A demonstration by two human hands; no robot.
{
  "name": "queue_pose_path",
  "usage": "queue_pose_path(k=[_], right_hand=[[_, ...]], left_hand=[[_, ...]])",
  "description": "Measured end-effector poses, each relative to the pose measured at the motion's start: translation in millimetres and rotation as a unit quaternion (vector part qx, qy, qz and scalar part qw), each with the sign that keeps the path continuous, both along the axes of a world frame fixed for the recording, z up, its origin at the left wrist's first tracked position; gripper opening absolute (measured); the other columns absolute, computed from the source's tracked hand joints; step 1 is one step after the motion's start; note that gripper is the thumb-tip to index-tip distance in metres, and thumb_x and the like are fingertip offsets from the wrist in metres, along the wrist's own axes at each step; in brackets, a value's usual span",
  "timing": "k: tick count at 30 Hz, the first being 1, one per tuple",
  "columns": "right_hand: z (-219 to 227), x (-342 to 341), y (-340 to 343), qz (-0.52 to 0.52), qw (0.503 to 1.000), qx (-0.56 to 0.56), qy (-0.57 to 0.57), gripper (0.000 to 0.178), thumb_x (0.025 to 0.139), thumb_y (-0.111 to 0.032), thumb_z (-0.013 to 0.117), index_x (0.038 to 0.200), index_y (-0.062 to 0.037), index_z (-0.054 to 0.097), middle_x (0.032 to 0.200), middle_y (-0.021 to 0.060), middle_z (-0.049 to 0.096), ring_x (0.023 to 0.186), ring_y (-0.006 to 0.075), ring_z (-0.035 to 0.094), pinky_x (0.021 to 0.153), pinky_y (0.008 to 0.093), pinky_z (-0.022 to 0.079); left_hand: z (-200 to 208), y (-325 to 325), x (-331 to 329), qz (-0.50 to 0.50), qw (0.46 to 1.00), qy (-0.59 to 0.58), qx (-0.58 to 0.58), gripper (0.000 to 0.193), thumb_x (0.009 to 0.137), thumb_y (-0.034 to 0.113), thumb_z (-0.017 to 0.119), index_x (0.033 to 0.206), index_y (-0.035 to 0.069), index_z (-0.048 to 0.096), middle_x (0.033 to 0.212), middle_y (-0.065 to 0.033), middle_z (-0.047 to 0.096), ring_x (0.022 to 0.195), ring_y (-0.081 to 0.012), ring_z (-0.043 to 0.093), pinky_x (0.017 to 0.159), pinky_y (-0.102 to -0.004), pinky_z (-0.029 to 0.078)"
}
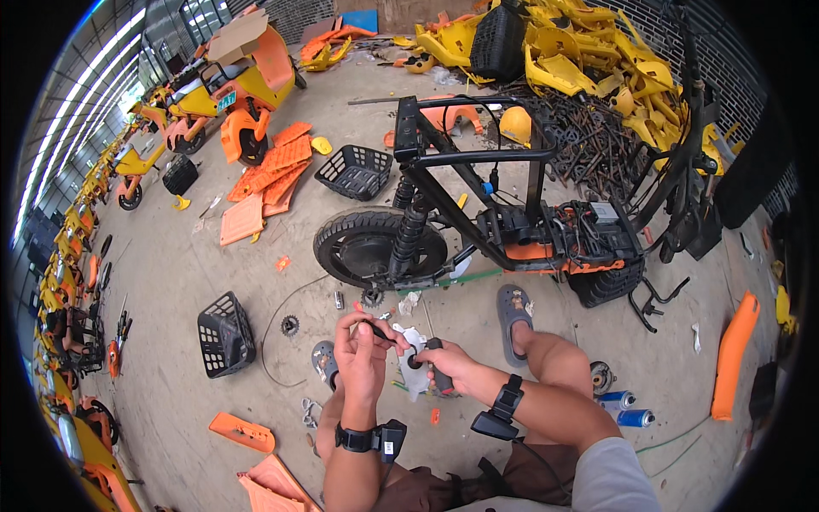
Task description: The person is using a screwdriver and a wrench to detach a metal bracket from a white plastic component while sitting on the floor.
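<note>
My left hand (363, 360) is raised in front of my lap, its fingers closed on a small, slim black part (375, 330) whose kind I cannot make out. Just right of it, my right hand (456, 365) grips a tool with a dark grey and red handle (441, 369); its working end is too small to tell. A little black round piece (415, 360) shows between the hands, over a crumpled white sheet (413, 386) on the floor. Beyond them stands a stripped black scooter frame (478, 158) with its rear wheel (375, 246) and spring shock absorber (409, 235).
Black plastic crates (226, 334) lie left of me and behind the wheel. Sprockets (290, 325) and a long thin cable (266, 358) are on the concrete. Blue spray cans (635, 418) lie at right, beside an orange panel (735, 357). Yellow panels (563, 64) pile up far right.
</note>
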State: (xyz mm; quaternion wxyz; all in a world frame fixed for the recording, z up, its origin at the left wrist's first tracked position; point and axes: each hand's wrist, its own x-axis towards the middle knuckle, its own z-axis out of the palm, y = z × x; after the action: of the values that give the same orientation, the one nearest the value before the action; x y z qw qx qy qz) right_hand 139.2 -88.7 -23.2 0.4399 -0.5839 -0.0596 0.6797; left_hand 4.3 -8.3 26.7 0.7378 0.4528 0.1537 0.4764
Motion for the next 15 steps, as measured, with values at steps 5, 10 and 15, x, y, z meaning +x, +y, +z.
queue_pose_path(k=[5, 10, 15], right_hand=[[-13, -3, -1, 0.014, 0.999, 0.021, 0.025, 0.017, 0.087, -0.017, 0.068, 0.097, -0.0058, 0.058, 0.076, 0.0011, 0.055, 0.055, 0.0089, 0.050, 0.045, 0.0264, 0.043], [-3, 4, 0, -0.072, 0.995, 0.075, -0.006, 0.017, 0.087, -0.017, 0.069, 0.095, -0.0045, 0.059, 0.071, 0.0011, 0.055, 0.054, 0.0087, 0.051, 0.045, 0.0259, 0.042], [9, 14, -1, -0.105, 0.987, 0.112, -0.054, 0.029, 0.086, -0.018, 0.071, 0.107, -0.0017, 0.059, 0.081, 0.0017, 0.059, 0.057, 0.0077, 0.053, 0.049, 0.0243, 0.045]], left_hand=[[8, 3, -6, 0.078, 0.996, -0.002, -0.048, 0.021, 0.101, 0.025, 0.049, 0.111, 0.007, 0.045, 0.083, -0.0115, 0.058, 0.069, -0.0271, 0.062, 0.059, -0.0346, 0.049], [-12, 28, -27, 0.266, 0.951, -0.016, -0.159, 0.022, 0.101, 0.020, 0.049, 0.117, 0.006, 0.041, 0.090, -0.0122, 0.058, 0.080, -0.0289, 0.064, 0.069, -0.0378, 0.053], [-18, 28, -34, 0.293, 0.924, 0.038, -0.245, 0.052, 0.094, 0.008, 0.054, 0.140, 0.012, 0.030, 0.128, -0.0169, 0.045, 0.113, -0.0286, 0.055, 0.093, -0.0425, 0.050]])
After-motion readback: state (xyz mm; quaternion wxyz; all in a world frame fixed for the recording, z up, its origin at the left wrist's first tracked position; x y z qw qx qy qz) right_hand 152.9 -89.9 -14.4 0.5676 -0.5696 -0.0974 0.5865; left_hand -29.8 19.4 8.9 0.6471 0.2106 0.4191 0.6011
